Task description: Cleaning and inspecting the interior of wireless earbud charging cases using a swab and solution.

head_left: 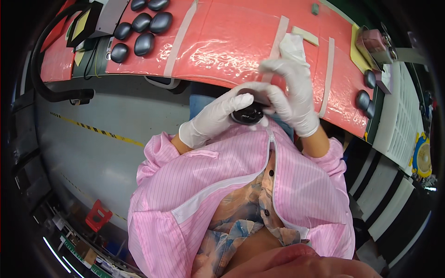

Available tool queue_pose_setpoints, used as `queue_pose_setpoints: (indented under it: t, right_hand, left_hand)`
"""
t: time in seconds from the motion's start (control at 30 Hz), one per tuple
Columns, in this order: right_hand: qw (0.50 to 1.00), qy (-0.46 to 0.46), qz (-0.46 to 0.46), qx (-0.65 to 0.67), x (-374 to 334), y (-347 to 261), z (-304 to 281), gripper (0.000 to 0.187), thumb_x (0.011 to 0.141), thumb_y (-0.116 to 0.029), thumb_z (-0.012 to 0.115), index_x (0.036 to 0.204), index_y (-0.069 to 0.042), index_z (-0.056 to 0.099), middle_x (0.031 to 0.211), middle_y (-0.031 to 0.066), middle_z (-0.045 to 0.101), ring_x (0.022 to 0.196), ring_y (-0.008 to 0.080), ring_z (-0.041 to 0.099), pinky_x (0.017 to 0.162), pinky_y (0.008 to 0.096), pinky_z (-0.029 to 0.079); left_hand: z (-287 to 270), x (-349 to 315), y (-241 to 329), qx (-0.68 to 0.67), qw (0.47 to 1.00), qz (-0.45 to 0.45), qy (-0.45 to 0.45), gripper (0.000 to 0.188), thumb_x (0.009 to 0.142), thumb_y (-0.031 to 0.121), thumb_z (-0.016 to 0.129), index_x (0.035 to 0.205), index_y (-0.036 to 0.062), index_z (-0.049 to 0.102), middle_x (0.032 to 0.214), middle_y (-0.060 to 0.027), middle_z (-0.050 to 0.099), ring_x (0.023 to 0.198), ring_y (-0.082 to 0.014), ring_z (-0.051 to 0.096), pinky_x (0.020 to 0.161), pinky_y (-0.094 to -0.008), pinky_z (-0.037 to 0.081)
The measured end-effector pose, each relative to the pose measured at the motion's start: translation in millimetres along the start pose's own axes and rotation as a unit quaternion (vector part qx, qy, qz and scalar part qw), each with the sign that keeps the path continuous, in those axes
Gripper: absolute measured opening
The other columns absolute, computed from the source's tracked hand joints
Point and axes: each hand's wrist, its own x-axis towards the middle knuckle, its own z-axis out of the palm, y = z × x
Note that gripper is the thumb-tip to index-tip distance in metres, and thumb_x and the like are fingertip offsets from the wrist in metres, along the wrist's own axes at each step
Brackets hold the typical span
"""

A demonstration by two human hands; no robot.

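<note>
Both hands wear white gloves and meet in front of my chest, near the table edge. My left hand [211,118] is closed round a glossy black, rounded piece [249,114], its thumb on top. The piece resembles a mouse-shaped shell, and its upper edge is partly hidden by fingers. My right hand [296,97] is beside it on the right, with the thumb side at the piece. Its upper fingers are raised, curved and apart from the thumb, slightly blurred, and nothing shows between them.
Several dark grey rounded shells [144,44] lie on the red-covered table [227,34] at the far left, and a few more [363,99] at the right. A white cloth [293,47] lies beyond my right hand. A black bent hose [34,69] arches at the left.
</note>
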Motion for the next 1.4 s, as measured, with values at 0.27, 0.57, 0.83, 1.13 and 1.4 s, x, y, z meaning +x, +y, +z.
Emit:
queue_pose_setpoints:
  t: [0.27,0.57,0.83,1.13,1.4]
  right_hand:
    - [0.961,-0.068,-0.029,-0.267,2.4,52.1,-15.7,0.019,0.08,-0.007,0.063,0.099,-0.009,0.066,0.099,0.0065,0.063,0.105,0.0286,0.055,0.096,0.0463,0.036]
    - [0.958,-0.12,-0.056,-0.253,-9.4,19.8,-9.6,0.04,0.082,0.006,0.057,0.121,-0.004,0.06,0.104,0.0125,0.059,0.095,0.0295,0.056,0.087,0.0388,0.045]
    - [0.993,0.031,0.109,-0.023,-1.2,-3.3,11.4,0.023,0.082,0.008,0.061,0.102,-0.002,0.067,0.091,0.0107,0.064,0.082,0.0238,0.06,0.076,0.0305,0.047]
    - [0.988,0.001,-0.136,-0.076,52.5,-59.6,59.6,0.042,0.064,0.0,0.069,0.102,-0.018,0.072,0.083,0.0043,0.063,0.075,0.0232,0.059,0.061,0.0335,0.046]
    - [0.955,0.136,0.001,0.265,12.9,-34.0,40.6,0.037,0.074,0.011,0.06,0.106,-0.005,0.068,0.09,0.0084,0.065,0.078,0.0221,0.062,0.07,0.0305,0.049]
  left_hand:
    - [-175.4,-117.9,-1.8,-0.186,0.921,0.144,0.312,0.058,0.087,0.047,0.057,0.114,-0.0043,0.055,0.097,-0.0155,0.063,0.083,-0.0244,0.064,0.059,-0.0284,0.051]
    - [-355.9,-235.7,81.0,-0.211,0.692,0.447,0.526,0.044,0.089,0.044,0.051,0.096,0.0009,0.055,0.089,-0.0173,0.06,0.083,-0.0334,0.061,0.064,-0.0374,0.055]
    - [-113.2,-119.8,41.1,-0.341,0.824,0.367,0.265,0.067,0.089,0.053,0.054,0.121,-0.005,0.051,0.097,-0.0137,0.06,0.086,-0.0275,0.061,0.068,-0.0329,0.053]
    - [-16.6,-60.0,27.6,-0.283,0.912,0.203,0.214,0.05,0.093,0.046,0.052,0.114,0.0006,0.059,0.111,-0.0169,0.062,0.102,-0.0296,0.061,0.083,-0.0469,0.055]
    - [8.8,-28.6,19.8,-0.274,0.936,0.18,0.128,0.072,0.094,0.058,0.038,0.108,-0.0096,0.059,0.115,-0.0275,0.06,0.102,-0.0349,0.064,0.079,-0.0431,0.057]
